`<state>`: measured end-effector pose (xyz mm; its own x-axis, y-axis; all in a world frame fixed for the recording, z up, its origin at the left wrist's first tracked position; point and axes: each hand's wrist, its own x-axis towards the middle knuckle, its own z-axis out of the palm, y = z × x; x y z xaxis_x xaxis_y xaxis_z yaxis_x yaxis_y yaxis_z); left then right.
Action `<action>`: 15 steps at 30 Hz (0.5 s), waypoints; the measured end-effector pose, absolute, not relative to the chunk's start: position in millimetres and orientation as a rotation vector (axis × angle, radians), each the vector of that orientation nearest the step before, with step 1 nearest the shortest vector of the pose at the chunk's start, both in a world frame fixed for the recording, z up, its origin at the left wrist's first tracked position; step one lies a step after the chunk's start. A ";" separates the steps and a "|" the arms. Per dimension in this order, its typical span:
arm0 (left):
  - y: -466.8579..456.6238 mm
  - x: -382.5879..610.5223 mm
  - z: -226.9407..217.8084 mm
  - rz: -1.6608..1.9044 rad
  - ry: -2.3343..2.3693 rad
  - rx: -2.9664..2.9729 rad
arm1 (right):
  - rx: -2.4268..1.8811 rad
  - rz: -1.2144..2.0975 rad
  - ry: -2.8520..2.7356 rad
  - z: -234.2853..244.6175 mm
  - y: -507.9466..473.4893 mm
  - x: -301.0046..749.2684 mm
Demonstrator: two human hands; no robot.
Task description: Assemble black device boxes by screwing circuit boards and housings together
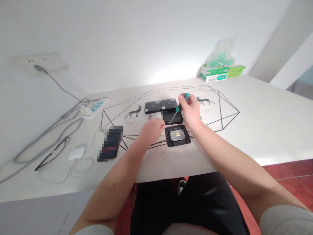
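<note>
My right hand [192, 112] grips a screwdriver [180, 105] by its green and black handle, the shaft slanting down and left. My left hand [151, 131] is closed in a pinch right beside the screwdriver's tip; whatever the fingertips hold is too small to make out. Just below the tip lies an opened black square casing [187, 141], with a silver metal plate [173, 134] and a small yellowish pad [178, 134] inside. Behind the tip sits a black shell [167, 118], hollow side up. Two closed black boxes [152, 107] with small labels stand side by side farther back.
To the left are a phone [111, 143], glasses [52, 153], a white earbud case [77, 153] and a power strip [94, 109] with grey cables. Green and white cartons [214, 73] under a plastic bag [221, 54] stand at the back right. A wall rises behind the table.
</note>
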<state>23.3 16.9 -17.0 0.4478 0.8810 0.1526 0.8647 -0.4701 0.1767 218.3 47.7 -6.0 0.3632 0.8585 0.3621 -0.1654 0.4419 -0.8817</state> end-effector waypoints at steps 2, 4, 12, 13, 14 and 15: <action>26.6 15.6 -22.2 0.417 1.644 2.663 | -0.886 0.762 -0.959 -5.3 48.6 220.3; 36.3 8.5 -28.2 0.448 1.726 2.654 | -0.906 0.766 -0.958 -5.9 49.2 221.2; 58.1 -1.7 -44.8 0.559 1.879 2.590 | -0.939 0.804 -1.041 -11.4 48.8 217.8; 57.9 -1.9 -44.3 0.597 1.872 2.583 | -0.939 0.803 -1.048 -11.5 49.4 218.4; 56.8 -1.9 -43.4 0.641 1.839 2.579 | -0.943 0.796 -1.062 -11.5 50.2 219.4; 54.7 -1.4 -42.2 0.681 1.775 2.579 | -0.951 0.778 -1.087 -11.6 51.1 220.8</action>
